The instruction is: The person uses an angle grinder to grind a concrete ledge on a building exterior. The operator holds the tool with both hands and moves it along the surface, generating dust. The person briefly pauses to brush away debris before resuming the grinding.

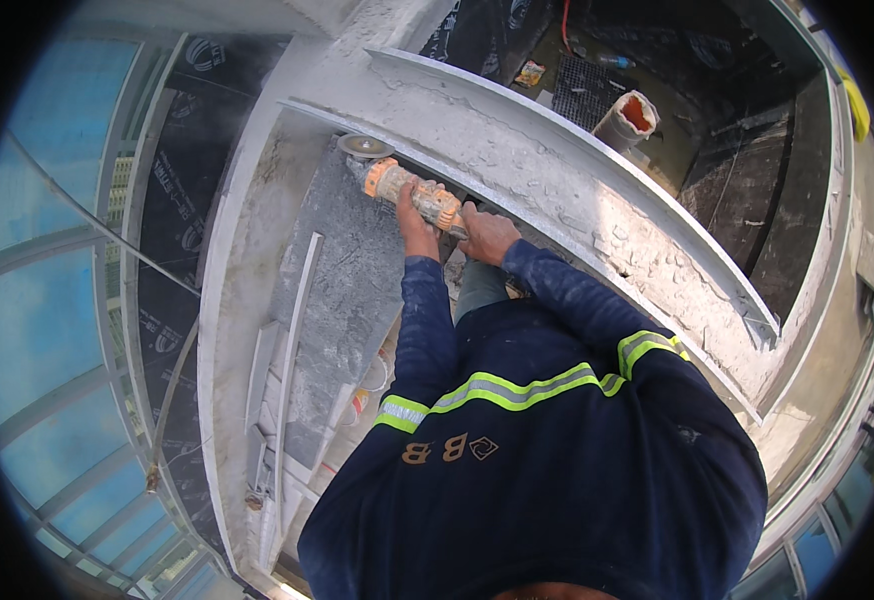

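The person leans over a pale, dusty concrete ledge (pixel 597 215) and holds an orange angle grinder (pixel 407 190) with both hands. The grinder lies slantwise, with its round grey disc (pixel 365 146) at the far left end and its body running toward the near right.

The left hand (pixel 417 222) grips the middle of the orange body from the near side. Its fingers are curled around the body and pressed together, so the tool sits inside the fingers and against the palm. The disc is well beyond the fingertips, farther and to the left.

The right hand (pixel 487 235) is closed on the rear end of the grinder, just to the right of the left hand. Only the back of this hand shows; the fingers are wrapped under the tool and I cannot tell exactly how they lie.

The disc meets the far edge of a grey stone slab (pixel 342 290), which lies flat on the left side, in the corner below the ledge. A thin white strip (pixel 292 340) lies along the slab.

Both arms wear dark blue sleeves (pixel 427 320) with yellow reflective bands. Far to the right, below, stands a white sack (pixel 627 120) with an orange inside.
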Tool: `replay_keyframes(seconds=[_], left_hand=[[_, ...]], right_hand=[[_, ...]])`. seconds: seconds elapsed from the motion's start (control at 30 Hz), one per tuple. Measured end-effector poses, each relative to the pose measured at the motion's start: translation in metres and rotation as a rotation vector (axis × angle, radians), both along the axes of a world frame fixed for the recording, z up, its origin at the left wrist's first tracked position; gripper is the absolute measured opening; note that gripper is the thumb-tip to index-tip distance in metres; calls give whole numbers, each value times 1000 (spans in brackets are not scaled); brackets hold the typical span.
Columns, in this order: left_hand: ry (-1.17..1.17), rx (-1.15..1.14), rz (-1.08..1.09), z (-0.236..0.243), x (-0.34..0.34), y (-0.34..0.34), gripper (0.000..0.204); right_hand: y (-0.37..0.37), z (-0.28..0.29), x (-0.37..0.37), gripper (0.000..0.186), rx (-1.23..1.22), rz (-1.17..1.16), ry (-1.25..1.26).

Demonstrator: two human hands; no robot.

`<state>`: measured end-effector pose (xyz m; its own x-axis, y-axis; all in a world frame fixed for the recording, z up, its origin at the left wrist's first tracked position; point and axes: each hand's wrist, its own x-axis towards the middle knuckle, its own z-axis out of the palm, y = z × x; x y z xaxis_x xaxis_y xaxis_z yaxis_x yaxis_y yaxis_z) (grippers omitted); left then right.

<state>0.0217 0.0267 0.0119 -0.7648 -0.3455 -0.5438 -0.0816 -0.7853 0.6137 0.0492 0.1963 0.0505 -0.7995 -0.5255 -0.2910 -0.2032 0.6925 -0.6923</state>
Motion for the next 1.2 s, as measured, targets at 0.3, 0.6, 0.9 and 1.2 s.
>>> replay_keyframes(seconds=[0.3,0.6,0.9,1.2], left_hand=[[-32,-41,-36,-18,-15,-17,40],[-28,-19,-12,-10,-8,-6,30],[-33,-8,21,0,4,1,28],[-57,-72,15,4,-8,-3,31]], right_hand=[[-17,-13,-16,49,3,-18,-19],[-5,-1,-8,45,54,7,7],[0,4,3,46,39,7,7],[-11,-6,-12,44,40,7,10]])
